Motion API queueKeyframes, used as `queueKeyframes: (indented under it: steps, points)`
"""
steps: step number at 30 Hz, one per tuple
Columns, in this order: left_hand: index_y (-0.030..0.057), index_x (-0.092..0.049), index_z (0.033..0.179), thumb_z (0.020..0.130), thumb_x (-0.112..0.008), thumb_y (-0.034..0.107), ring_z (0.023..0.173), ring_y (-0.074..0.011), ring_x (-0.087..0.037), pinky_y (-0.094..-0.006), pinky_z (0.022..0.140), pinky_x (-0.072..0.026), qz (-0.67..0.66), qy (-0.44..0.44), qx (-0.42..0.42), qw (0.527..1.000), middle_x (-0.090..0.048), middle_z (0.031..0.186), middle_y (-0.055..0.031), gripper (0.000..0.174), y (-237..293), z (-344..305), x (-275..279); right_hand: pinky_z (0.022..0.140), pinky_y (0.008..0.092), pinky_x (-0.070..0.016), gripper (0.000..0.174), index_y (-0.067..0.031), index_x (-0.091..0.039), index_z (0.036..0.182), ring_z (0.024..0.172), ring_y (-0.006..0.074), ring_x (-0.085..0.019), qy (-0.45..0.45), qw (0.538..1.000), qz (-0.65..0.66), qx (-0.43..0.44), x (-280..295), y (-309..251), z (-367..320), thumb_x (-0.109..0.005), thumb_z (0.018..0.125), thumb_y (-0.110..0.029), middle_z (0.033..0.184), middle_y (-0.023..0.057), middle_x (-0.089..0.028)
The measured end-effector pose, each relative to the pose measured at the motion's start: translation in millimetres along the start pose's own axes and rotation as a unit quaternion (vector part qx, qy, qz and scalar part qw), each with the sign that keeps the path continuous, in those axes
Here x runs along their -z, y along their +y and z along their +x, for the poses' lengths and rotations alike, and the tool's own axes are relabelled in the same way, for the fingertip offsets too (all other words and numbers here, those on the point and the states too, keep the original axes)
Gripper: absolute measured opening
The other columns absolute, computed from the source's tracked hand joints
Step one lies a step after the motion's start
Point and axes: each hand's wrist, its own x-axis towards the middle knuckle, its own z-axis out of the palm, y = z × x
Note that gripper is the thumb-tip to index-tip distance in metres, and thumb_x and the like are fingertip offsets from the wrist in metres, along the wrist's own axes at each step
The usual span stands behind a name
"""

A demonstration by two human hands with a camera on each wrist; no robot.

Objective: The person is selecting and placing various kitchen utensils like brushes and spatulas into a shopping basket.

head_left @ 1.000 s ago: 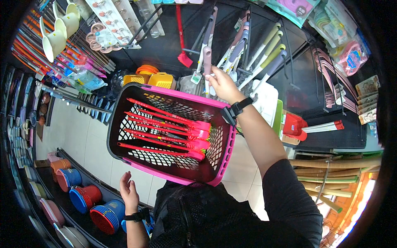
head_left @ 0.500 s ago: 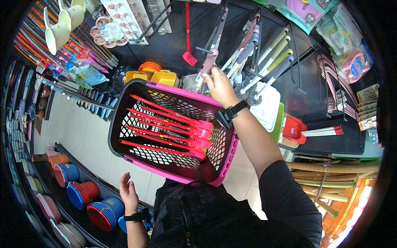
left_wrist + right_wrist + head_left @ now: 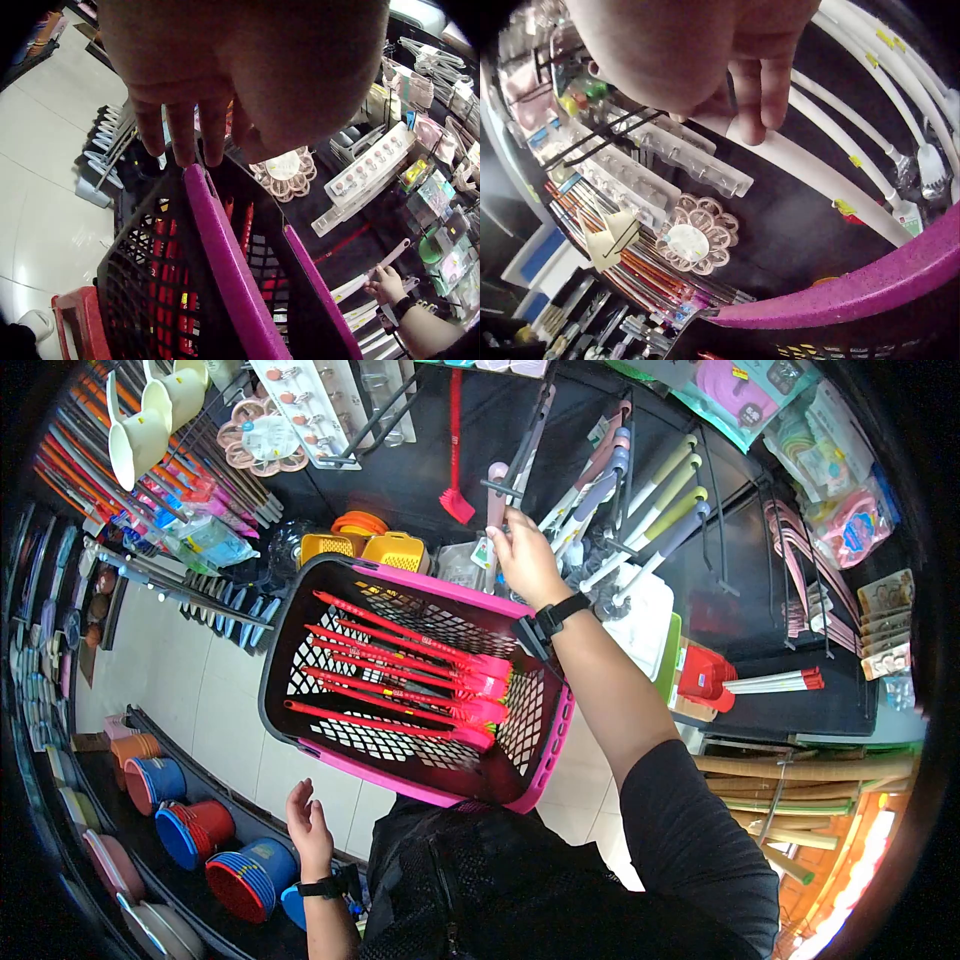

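The right hand [image 3: 527,563] holds the pink-ended handle of a hanging brush [image 3: 496,505] at the rack, past the basket's far side. In the right wrist view its fingers curl on the white handle [image 3: 810,169]. The left hand [image 3: 311,834] hangs in the air beside the basket's near left corner, fingers loosely bent, holding nothing. A black basket with a pink rim [image 3: 430,585] stands before the body, with several red brushes [image 3: 400,680] lying in it, heads to the right. In the left wrist view the left hand [image 3: 225,82] is above the pink rim [image 3: 225,262].
More long-handled brushes [image 3: 665,510] hang right of the right hand. Yellow baskets [image 3: 395,552] sit behind the basket. Stacked buckets [image 3: 235,875] line the lower left shelf; a red dustpan [image 3: 705,676] is at the right. Metal hooks jut from the rack.
The right hand and the pink-ended handle first shifted down and tilted, then the handle came back nearly upright. The left hand has barely moved. The red brushes lie as before.
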Motion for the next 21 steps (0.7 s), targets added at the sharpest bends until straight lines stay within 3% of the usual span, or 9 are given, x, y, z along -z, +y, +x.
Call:
queueKeyframes:
  steps: [5, 11, 15, 18, 21]
  points:
    - [-0.0006, -0.045, 0.132, 0.093, -0.047, -0.003, 0.125, -0.0246, -0.05, -0.0351, 0.102, -0.0395, 0.001, 0.008, 0.006, 1.0, -0.052, 0.135, -0.0158, 0.039, -6, -3, 1, 0.079, 0.0447, -0.0487, 0.031, -0.0032, -0.052, 0.119, 0.094, 0.0395, -0.06, 0.019, 0.999, -0.003, 0.029, -15, -3, -26, -0.058, 0.093, -0.019, 0.105, 0.0207, -0.061]
    - [-0.0009, -0.045, 0.132, 0.093, -0.047, -0.003, 0.125, -0.0249, -0.05, -0.0353, 0.102, -0.0398, -0.003, 0.009, 0.014, 1.0, -0.053, 0.134, -0.0161, 0.039, -7, -2, 0, 0.078, 0.0437, -0.0489, 0.031, -0.0027, -0.052, 0.119, 0.094, 0.0393, -0.06, 0.017, 0.997, 0.07, -0.038, -20, -2, -23, -0.059, 0.093, -0.018, 0.104, 0.021, -0.061]
    - [-0.0004, -0.045, 0.132, 0.093, -0.047, -0.003, 0.124, -0.0251, -0.051, -0.0355, 0.103, -0.0398, 0.001, 0.008, 0.012, 1.0, -0.053, 0.134, -0.0165, 0.039, -9, 1, -1, 0.073, 0.0422, -0.0496, 0.03, -0.002, -0.054, 0.116, 0.083, 0.0364, -0.062, 0.057, 0.998, 0.041, 0.004, -27, 0, -21, -0.061, 0.092, -0.018, 0.1, 0.0193, -0.062]
    - [-0.0003, -0.045, 0.132, 0.093, -0.047, -0.003, 0.124, -0.0251, -0.051, -0.0357, 0.103, -0.0397, -0.003, 0.012, 0.014, 1.0, -0.053, 0.134, -0.0167, 0.039, -10, 0, 0, 0.067, 0.0391, -0.0498, 0.028, -0.0022, -0.055, 0.114, 0.076, 0.0305, -0.063, 0.072, 0.995, 0.069, -0.03, -24, -3, -27, -0.061, 0.092, -0.018, 0.096, 0.0185, -0.062]
    - [-0.0002, -0.045, 0.132, 0.093, -0.047, -0.003, 0.124, -0.025, -0.051, -0.0357, 0.103, -0.0397, -0.005, 0.012, 0.02, 1.0, -0.053, 0.134, -0.0167, 0.039, -9, 0, 1, 0.067, 0.039, -0.0494, 0.028, -0.0019, -0.054, 0.114, 0.075, 0.0301, -0.063, 0.076, 0.992, 0.084, -0.049, -26, 7, -25, -0.06, 0.092, -0.018, 0.094, 0.0181, -0.062]
